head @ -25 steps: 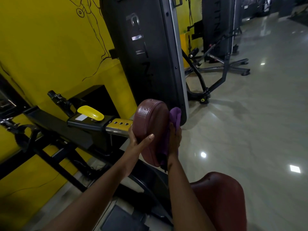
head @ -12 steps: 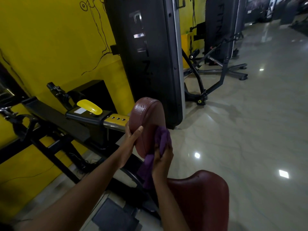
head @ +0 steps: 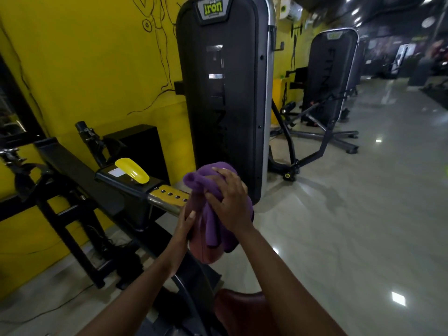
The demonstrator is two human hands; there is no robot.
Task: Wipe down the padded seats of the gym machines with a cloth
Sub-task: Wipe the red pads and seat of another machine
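A maroon back pad [head: 202, 248] stands upright on the machine in front of me, mostly covered by a purple cloth [head: 213, 229]. My right hand [head: 230, 202] presses the cloth over the pad's top and front. Against the pad's left edge my left hand [head: 185, 225] grips it from the side. The maroon padded seat [head: 240, 309] shows low down between my forearms.
A black weight-stack cover [head: 225, 98] stands right behind the pad. A black frame with a yellow adjuster lever [head: 132, 174] runs along the yellow wall at left. A second machine [head: 329, 76] stands further back right, with glossy tiled floor [head: 363, 214] beside it.
My right hand has carried the cloth from the pad's lower front up over its top. The view has tilted upward, and my left hand stays on the pad's left edge.
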